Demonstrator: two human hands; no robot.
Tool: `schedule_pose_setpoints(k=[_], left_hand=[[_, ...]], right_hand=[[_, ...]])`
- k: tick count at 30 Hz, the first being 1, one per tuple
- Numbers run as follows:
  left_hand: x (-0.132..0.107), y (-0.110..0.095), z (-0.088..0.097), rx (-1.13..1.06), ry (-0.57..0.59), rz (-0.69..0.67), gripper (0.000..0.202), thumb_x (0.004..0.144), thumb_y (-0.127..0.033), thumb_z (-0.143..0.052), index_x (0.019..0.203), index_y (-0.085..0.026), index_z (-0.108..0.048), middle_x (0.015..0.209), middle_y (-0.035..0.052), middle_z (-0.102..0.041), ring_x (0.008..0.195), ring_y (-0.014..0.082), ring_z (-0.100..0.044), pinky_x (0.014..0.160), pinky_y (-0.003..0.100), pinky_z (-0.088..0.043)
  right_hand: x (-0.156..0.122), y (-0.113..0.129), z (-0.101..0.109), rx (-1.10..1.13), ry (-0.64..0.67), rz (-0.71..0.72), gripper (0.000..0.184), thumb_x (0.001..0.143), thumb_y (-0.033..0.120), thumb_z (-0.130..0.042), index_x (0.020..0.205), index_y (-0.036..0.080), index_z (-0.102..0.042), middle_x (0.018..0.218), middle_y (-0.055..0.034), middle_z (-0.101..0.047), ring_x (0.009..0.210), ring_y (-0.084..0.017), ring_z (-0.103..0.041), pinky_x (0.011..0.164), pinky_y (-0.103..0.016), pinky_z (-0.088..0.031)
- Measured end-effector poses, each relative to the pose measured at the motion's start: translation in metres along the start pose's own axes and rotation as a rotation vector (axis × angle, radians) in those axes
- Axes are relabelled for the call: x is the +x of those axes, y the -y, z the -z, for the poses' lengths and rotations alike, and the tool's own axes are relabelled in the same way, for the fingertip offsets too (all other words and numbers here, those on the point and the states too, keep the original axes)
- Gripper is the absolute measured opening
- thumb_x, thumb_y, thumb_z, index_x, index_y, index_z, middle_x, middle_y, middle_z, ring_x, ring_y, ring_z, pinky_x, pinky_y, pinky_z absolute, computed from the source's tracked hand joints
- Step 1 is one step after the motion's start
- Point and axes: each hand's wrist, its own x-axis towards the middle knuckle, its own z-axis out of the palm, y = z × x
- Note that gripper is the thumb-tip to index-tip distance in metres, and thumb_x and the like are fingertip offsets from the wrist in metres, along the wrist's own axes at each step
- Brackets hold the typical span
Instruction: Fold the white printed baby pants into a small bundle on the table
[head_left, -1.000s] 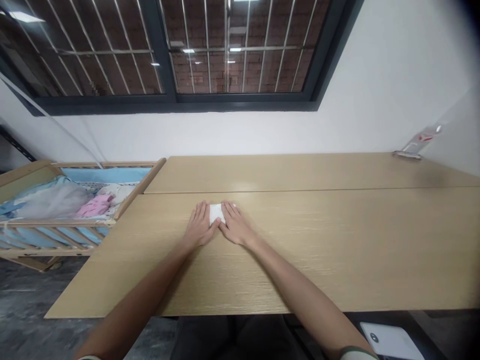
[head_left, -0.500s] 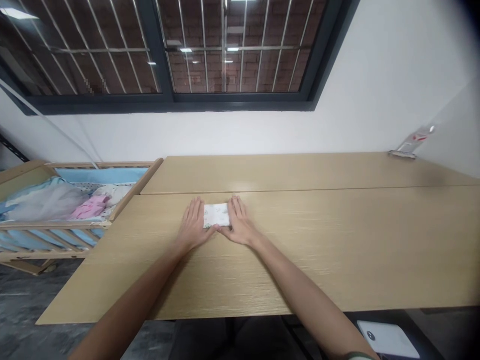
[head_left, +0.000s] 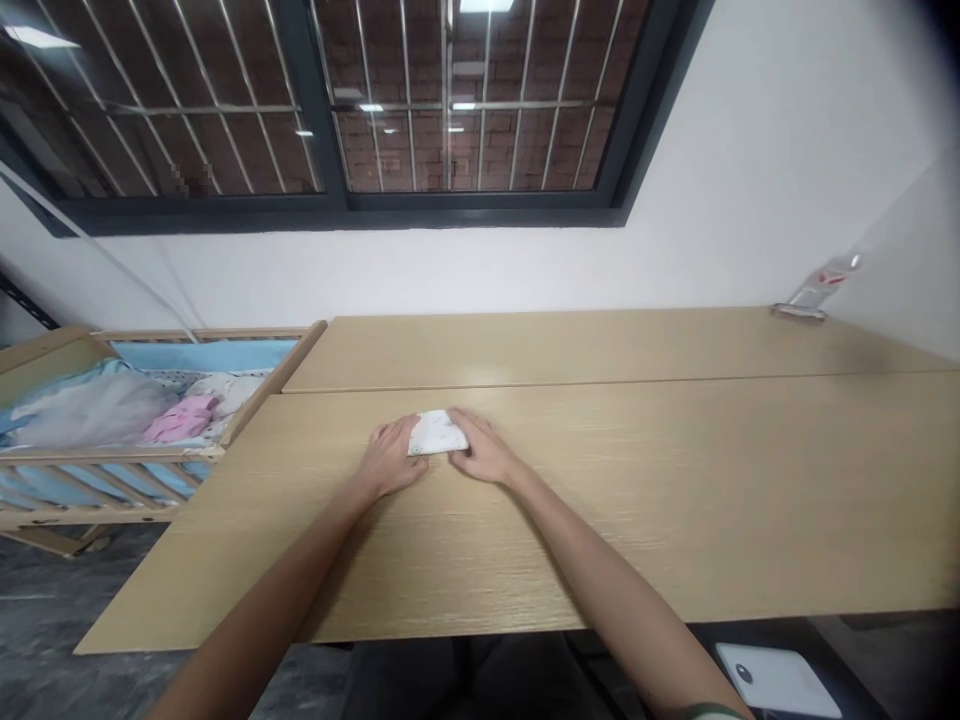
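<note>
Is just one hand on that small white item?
No: the left hand touches one end of the white item and the right hand the other.

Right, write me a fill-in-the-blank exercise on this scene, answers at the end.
The left hand and right hand hold a small cloth-like piece coloured mainly ____.
The crumpled pink fabric lies inside the wooden ____.
The white phone lies on the person's ____ side.
Vertical metal ____ show through the window.

Missing words: white; crib; right; bars.

Bare hands (head_left: 390, 460), pale sleeve (head_left: 721, 714), green trim (head_left: 703, 708)
</note>
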Motion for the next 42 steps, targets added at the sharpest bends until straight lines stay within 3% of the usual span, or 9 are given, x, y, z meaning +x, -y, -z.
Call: schedule_pose_setpoints(k=[7, 10, 12, 17, 23, 29, 34, 39, 42], left_hand=[[0.001, -0.013, 0.01, -0.018, -0.134, 0.02, 0.031, 0.089, -0.024, -0.051, 0.118, -0.022, -0.063, 0.141, 0.0124, -0.059, 0.132, 0.0283, -0.052, 0.113, 0.048, -0.034], [0.001, -0.021, 0.024, -0.134, -0.236, 0.144, 0.022, 0.09, -0.03, -0.054, 0.107, -0.022, -0.066, 0.123, 0.012, -0.068, 0.119, 0.0312, -0.059, 0.105, 0.05, -0.039], [0.0, -0.026, 0.034, -0.23, -0.258, 0.207, 0.022, 0.092, -0.037, -0.055, 0.104, -0.022, -0.065, 0.107, 0.0097, -0.072, 0.104, 0.0286, -0.066, 0.095, 0.045, -0.047], [-0.004, -0.035, 0.044, -0.651, -0.152, 0.318, 0.034, 0.091, -0.048, -0.059, 0.112, -0.022, -0.057, 0.073, 0.0002, -0.072, 0.067, 0.0194, -0.067, 0.063, 0.029, -0.049], [-0.007, -0.038, 0.033, -0.917, 0.067, 0.42, 0.046, 0.086, -0.054, -0.063, 0.115, -0.02, -0.051, 0.076, 0.0037, -0.075, 0.068, 0.0219, -0.07, 0.059, 0.028, -0.048], [-0.013, -0.038, 0.03, -0.512, 0.195, 0.365, 0.044, 0.089, -0.039, -0.058, 0.127, -0.021, -0.047, 0.076, -0.0001, -0.072, 0.073, 0.022, -0.07, 0.067, 0.031, -0.046], [-0.014, -0.036, 0.027, -0.351, 0.23, 0.271, 0.039, 0.089, -0.032, -0.056, 0.127, -0.023, -0.049, 0.08, -0.0007, -0.071, 0.077, 0.0214, -0.069, 0.071, 0.032, -0.046], [-0.017, -0.044, 0.022, -0.173, 0.01, 0.047, 0.025, 0.091, -0.031, -0.055, 0.115, -0.023, -0.058, 0.093, 0.0048, -0.07, 0.093, 0.0251, -0.067, 0.086, 0.039, -0.05], [-0.021, -0.055, 0.019, -0.171, -0.078, -0.102, 0.026, 0.095, -0.034, -0.053, 0.118, -0.023, -0.058, 0.111, 0.0089, -0.068, 0.109, 0.0262, -0.064, 0.097, 0.042, -0.05]], right_hand=[[-0.001, 0.009, 0.005, 0.068, -0.153, -0.012, 0.056, 0.08, 0.02, -0.061, 0.135, 0.021, -0.054, 0.132, -0.0127, -0.064, 0.121, -0.032, -0.058, 0.107, -0.05, -0.041], [0.001, 0.015, 0.006, 0.349, -0.223, -0.116, 0.045, 0.087, 0.031, -0.062, 0.131, 0.022, -0.051, 0.114, -0.0093, -0.069, 0.102, -0.026, -0.065, 0.093, -0.043, -0.05], [0.004, 0.019, 0.005, 0.61, -0.273, -0.205, 0.048, 0.09, 0.04, -0.061, 0.132, 0.023, -0.044, 0.098, -0.004, -0.068, 0.085, -0.021, -0.066, 0.078, -0.036, -0.053], [0.007, 0.03, 0.009, 0.963, -0.348, -0.442, 0.062, 0.082, 0.053, -0.071, 0.128, 0.025, -0.039, 0.079, 0.0043, -0.062, 0.07, -0.018, -0.063, 0.062, -0.029, -0.049], [0.003, 0.028, 0.023, 1.027, -0.349, -0.607, 0.061, 0.073, 0.049, -0.081, 0.118, 0.025, -0.046, 0.094, -0.0018, -0.069, 0.089, -0.022, -0.068, 0.077, -0.033, -0.054], [0.002, 0.011, 0.015, 0.821, -0.347, -0.583, 0.049, 0.073, 0.032, -0.078, 0.113, 0.023, -0.05, 0.121, -0.0086, -0.063, 0.106, -0.021, -0.065, 0.091, -0.037, -0.054], [0.002, -0.004, 0.0, 0.52, -0.359, -0.484, 0.037, 0.078, 0.025, -0.067, 0.112, 0.022, -0.052, 0.102, -0.004, -0.065, 0.093, -0.018, -0.065, 0.088, -0.037, -0.054], [0.0, -0.005, -0.001, 0.429, -0.323, -0.37, 0.033, 0.086, 0.029, -0.061, 0.117, 0.02, -0.054, 0.105, -0.0074, -0.067, 0.093, -0.021, -0.066, 0.087, -0.041, -0.055], [-0.002, 0.007, 0.01, 0.275, -0.358, -0.222, 0.046, 0.093, 0.036, -0.057, 0.135, 0.02, -0.05, 0.132, -0.0148, -0.061, 0.121, -0.026, -0.059, 0.107, -0.049, -0.045]])
